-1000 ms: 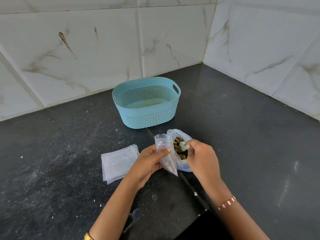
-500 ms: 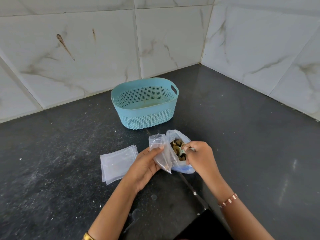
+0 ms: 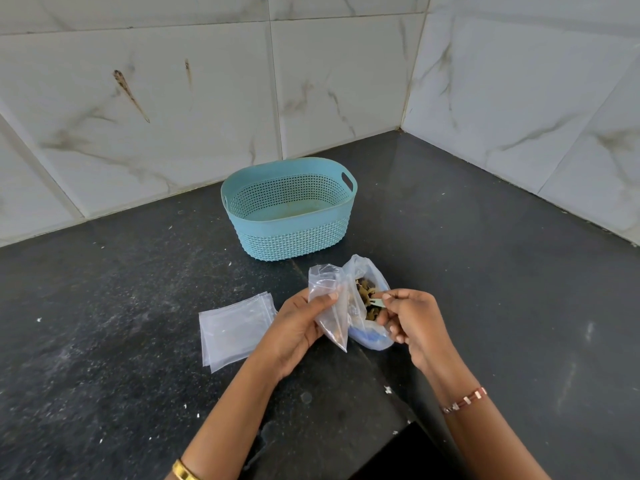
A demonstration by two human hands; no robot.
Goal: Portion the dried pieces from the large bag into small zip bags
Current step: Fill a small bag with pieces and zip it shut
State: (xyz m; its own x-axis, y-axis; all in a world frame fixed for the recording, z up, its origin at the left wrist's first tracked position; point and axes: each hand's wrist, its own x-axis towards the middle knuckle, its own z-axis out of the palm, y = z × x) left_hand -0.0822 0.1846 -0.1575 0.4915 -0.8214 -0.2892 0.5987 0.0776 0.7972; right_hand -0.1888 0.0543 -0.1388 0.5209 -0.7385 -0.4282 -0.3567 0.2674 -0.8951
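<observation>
The large clear bag [image 3: 372, 336] sits open on the black counter, with brown dried pieces [image 3: 367, 296] showing in its mouth. My left hand [image 3: 298, 327] grips a small clear zip bag [image 3: 329, 306] upright against the large bag's left side, thumb across its front. My right hand [image 3: 412, 323] pinches a small pale green scoop [image 3: 377, 302] whose tip is among the dried pieces. A flat stack of small zip bags [image 3: 235, 327] lies on the counter left of my left hand.
A perforated teal plastic basket [image 3: 294, 240] stands behind the bags, nothing visible inside it. Marble-look tiled walls meet in a corner at the back right. The speckled black counter [image 3: 104, 323] spreads left and right. A dark object [image 3: 398, 452] lies at the bottom edge.
My right hand has shifted slightly at the large bag's mouth, working the scoop among the pieces. My left hand keeps holding the small bag in about the same place.
</observation>
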